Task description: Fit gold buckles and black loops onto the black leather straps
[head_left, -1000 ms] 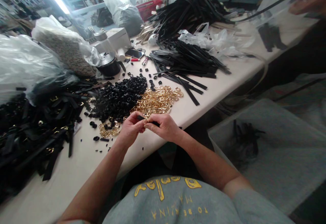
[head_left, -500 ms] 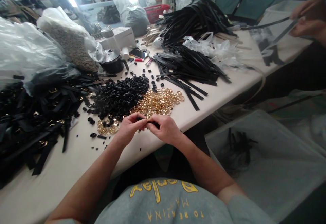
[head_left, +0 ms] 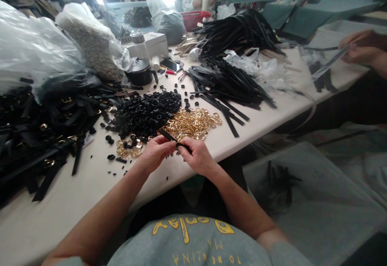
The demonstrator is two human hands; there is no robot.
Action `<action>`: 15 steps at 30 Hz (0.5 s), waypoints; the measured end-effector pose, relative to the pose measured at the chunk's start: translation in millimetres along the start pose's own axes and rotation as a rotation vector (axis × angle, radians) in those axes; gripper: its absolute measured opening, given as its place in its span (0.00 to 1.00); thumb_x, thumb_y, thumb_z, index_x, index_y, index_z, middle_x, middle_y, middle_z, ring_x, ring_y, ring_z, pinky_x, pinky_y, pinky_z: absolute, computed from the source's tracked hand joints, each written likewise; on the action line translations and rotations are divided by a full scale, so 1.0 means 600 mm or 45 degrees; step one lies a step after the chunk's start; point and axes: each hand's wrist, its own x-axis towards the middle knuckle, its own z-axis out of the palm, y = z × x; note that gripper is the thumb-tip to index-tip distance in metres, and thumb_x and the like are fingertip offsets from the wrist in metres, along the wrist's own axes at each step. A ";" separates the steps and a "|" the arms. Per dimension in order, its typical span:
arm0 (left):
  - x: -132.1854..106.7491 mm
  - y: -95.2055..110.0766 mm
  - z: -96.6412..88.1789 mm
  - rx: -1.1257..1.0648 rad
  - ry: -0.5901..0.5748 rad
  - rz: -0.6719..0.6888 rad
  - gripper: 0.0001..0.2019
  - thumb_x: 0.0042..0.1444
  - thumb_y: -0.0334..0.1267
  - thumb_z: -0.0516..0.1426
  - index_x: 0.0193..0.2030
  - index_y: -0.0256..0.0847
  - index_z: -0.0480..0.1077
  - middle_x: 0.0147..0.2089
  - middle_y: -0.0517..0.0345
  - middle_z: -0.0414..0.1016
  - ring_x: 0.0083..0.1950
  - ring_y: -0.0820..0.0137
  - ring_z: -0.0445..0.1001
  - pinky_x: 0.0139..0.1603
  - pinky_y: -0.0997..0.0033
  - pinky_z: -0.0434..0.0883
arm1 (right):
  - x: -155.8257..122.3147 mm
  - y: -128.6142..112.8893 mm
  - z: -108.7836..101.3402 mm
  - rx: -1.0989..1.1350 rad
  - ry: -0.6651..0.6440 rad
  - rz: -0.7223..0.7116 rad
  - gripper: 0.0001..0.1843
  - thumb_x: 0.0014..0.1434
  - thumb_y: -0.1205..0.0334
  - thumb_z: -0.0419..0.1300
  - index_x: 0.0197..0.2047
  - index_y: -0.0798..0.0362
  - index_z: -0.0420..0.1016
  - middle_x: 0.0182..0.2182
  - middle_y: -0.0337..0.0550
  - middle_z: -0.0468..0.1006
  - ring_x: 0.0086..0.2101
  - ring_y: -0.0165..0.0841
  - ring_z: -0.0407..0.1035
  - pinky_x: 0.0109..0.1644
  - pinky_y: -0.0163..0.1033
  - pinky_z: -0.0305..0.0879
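A short black strap (head_left: 168, 135) is pinched between both hands, near the front edge of the white table. My left hand (head_left: 157, 152) grips it with its far end jutting out past the fingers. Closed on the nearer part of the same strap is my right hand (head_left: 196, 154). The fingertips almost meet, and whatever lies between them is mostly hidden. Just beyond the hands lies a heap of gold buckles (head_left: 193, 121). A pile of small black loops (head_left: 148, 110) adjoins it on the left.
Many black straps with gold buckles (head_left: 45, 137) cover the table's left side. Loose black strips (head_left: 232, 82) lie to the right, behind a dark pot (head_left: 139, 72) and phone (head_left: 171, 65). A co-worker's hands (head_left: 363, 48) hold a strip. A pale bin (head_left: 314, 193) stands below.
More of the black strap now shows beyond my left fingers. My hands have stayed close together in nearly the same place. The view has tilted slightly, and the co-worker's hands have shifted.
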 end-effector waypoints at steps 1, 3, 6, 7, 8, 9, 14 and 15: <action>0.000 -0.001 -0.001 -0.001 0.005 0.007 0.16 0.33 0.38 0.74 0.30 0.36 0.78 0.29 0.58 0.77 0.26 0.78 0.70 0.29 0.78 0.68 | 0.001 0.001 0.001 0.000 0.013 -0.007 0.09 0.63 0.64 0.54 0.30 0.52 0.68 0.24 0.36 0.70 0.26 0.28 0.65 0.31 0.33 0.59; 0.000 -0.002 -0.003 0.027 0.015 0.030 0.16 0.36 0.41 0.73 0.30 0.36 0.78 0.29 0.57 0.77 0.28 0.76 0.71 0.31 0.77 0.70 | 0.002 0.003 0.003 -0.007 0.050 -0.019 0.08 0.63 0.64 0.55 0.31 0.51 0.69 0.24 0.36 0.70 0.26 0.28 0.65 0.32 0.33 0.59; 0.000 -0.003 -0.008 0.149 0.006 0.117 0.15 0.39 0.43 0.72 0.32 0.36 0.79 0.30 0.56 0.77 0.31 0.74 0.72 0.35 0.76 0.70 | 0.004 0.007 0.008 0.016 0.120 -0.003 0.05 0.62 0.63 0.56 0.34 0.51 0.71 0.27 0.36 0.73 0.28 0.28 0.67 0.34 0.33 0.61; 0.000 -0.004 -0.008 0.191 0.002 0.151 0.15 0.40 0.44 0.71 0.32 0.36 0.79 0.30 0.56 0.77 0.32 0.74 0.72 0.36 0.76 0.70 | 0.005 0.008 0.010 0.036 0.140 0.009 0.04 0.61 0.62 0.57 0.35 0.51 0.71 0.27 0.36 0.73 0.28 0.29 0.67 0.34 0.33 0.61; 0.000 -0.005 -0.008 0.223 0.004 0.182 0.15 0.41 0.44 0.71 0.32 0.36 0.79 0.30 0.56 0.77 0.32 0.74 0.72 0.36 0.76 0.69 | 0.006 0.009 0.012 0.058 0.152 0.022 0.04 0.61 0.62 0.57 0.35 0.51 0.71 0.27 0.36 0.73 0.28 0.29 0.67 0.34 0.33 0.61; 0.000 -0.006 -0.007 0.240 0.014 0.212 0.15 0.41 0.44 0.71 0.32 0.36 0.78 0.30 0.57 0.77 0.31 0.75 0.71 0.35 0.76 0.69 | 0.007 0.009 0.014 0.072 0.162 0.032 0.05 0.61 0.61 0.58 0.34 0.51 0.71 0.27 0.36 0.73 0.28 0.29 0.67 0.34 0.33 0.61; -0.008 -0.003 0.006 0.226 0.140 0.417 0.16 0.40 0.42 0.71 0.31 0.38 0.73 0.26 0.64 0.72 0.26 0.78 0.66 0.28 0.78 0.65 | 0.012 0.003 0.018 0.022 0.251 0.022 0.10 0.59 0.59 0.60 0.28 0.51 0.67 0.24 0.34 0.69 0.25 0.27 0.63 0.31 0.33 0.57; -0.011 -0.001 0.008 0.227 0.157 0.468 0.17 0.39 0.42 0.72 0.31 0.39 0.71 0.26 0.65 0.72 0.26 0.78 0.66 0.28 0.78 0.65 | 0.013 0.001 0.017 0.024 0.269 0.018 0.10 0.58 0.59 0.61 0.28 0.52 0.66 0.23 0.34 0.69 0.25 0.26 0.62 0.30 0.33 0.57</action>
